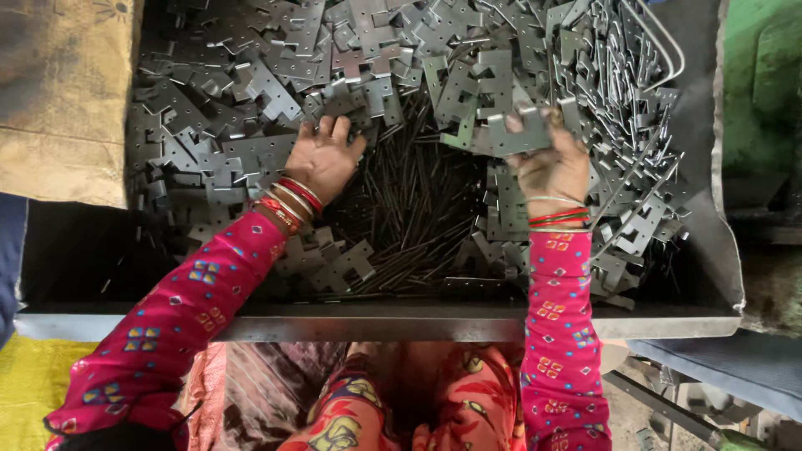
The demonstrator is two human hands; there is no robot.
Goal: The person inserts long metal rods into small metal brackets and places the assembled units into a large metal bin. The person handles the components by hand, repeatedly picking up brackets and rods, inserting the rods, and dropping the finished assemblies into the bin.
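Note:
A big heap of flat grey stamped metal plates (251, 92) with small holes fills a dark metal tray (468, 321). My left hand (324, 159) lies palm down on the plates left of the middle, fingers curled over their edges. My right hand (551, 163) grips a bunch of the same metal plates (501, 125), lifted slightly above the pile. Between both hands lies a dark bed of thin metal rods (418, 200). Both arms wear pink patterned sleeves and red and gold bangles.
A worn yellowish sack (63, 100) lies at the left of the tray. Bent wire loops (660, 42) sit at the pile's upper right. A green surface (764, 75) stands at the far right. My lap in orange-pink cloth (401, 401) is below the tray's front rim.

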